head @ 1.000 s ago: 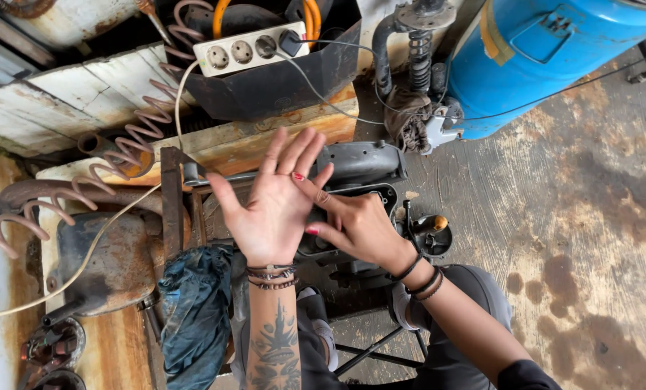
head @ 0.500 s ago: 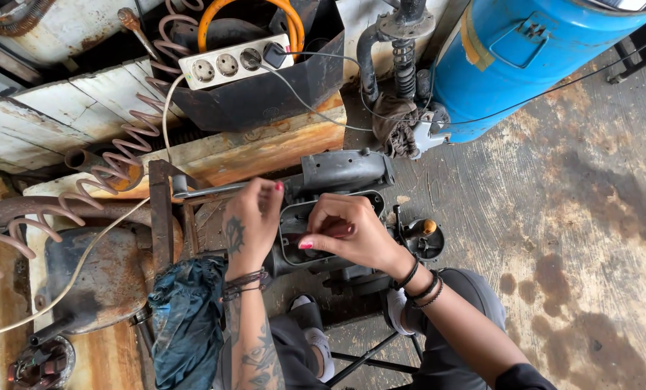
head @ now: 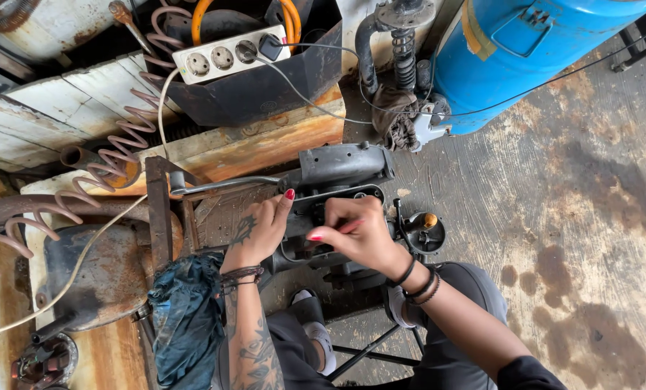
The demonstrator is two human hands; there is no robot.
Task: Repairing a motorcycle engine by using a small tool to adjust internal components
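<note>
A grey metal engine casing (head: 341, 170) sits clamped in a rusty bench vice (head: 165, 195) with a long steel handle. My left hand (head: 263, 230) rests against the casing's left side, fingers curled on its edge. My right hand (head: 357, 230) is over the casing's open oval mouth, fingers pinched together; whether they hold a small part I cannot tell. Both wrists wear dark bracelets.
A blue-green rag (head: 185, 318) hangs from the bench. A white power strip (head: 229, 54) lies on a black bin with an orange hose. A blue tank (head: 525, 50) stands at the right on stained concrete floor. A coiled copper-coloured air hose (head: 128, 144) runs left.
A second ago my left hand was raised flat and open above the casing; it has dropped onto the casing's left side. My right hand shifted onto the opening.
</note>
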